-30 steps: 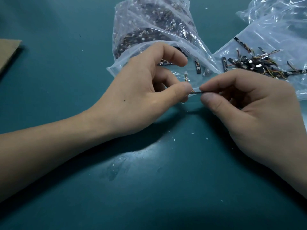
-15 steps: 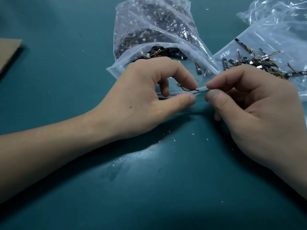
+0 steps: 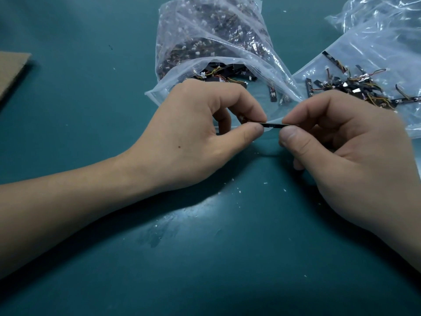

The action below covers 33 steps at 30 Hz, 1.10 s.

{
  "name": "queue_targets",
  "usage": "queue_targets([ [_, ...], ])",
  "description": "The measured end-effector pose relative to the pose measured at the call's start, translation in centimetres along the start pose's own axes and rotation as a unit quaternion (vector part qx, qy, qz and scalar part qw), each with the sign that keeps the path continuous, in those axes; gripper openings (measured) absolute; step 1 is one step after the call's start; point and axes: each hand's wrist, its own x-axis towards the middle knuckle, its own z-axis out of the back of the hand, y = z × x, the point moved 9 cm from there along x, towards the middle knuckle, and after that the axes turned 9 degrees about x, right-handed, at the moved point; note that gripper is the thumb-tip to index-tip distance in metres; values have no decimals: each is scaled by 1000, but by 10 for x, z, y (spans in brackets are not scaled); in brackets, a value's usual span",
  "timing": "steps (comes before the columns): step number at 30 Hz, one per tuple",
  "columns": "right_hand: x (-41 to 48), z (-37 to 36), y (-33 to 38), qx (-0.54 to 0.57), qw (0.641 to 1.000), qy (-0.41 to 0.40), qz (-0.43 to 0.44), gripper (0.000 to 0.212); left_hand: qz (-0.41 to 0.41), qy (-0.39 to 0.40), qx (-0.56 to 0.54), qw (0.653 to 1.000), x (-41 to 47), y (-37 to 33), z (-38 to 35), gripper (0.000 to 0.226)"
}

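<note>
Change: black circuit strip [image 3: 272,125] now bridges the fingertips; wire loop gone.
Left hand [image 3: 193,133], right hand [image 3: 348,151]: thumb and forefinger pinching its ends.
Meaning: strip likely untangled.

A thin black strip board [image 3: 272,125] lies level and edge-on, pinched at each end between thumb and forefinger, held above the tabletop [image 3: 205,270]

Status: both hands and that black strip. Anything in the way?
Black strip held level between both hands. Left hand pinches its left end, right hand its right end. Open bag close behind.
</note>
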Motion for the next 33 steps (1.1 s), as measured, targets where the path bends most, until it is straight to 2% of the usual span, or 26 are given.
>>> queue_targets([
  [16, -1, -1, 1, 27, 999, 16, -6, 6, 4, 1, -17, 1000, 0, -1, 0, 5],
  [33, -1, -7, 2, 21, 998, 57, -6, 6, -13, 50, -23, 998, 0, -2, -9, 6],
])
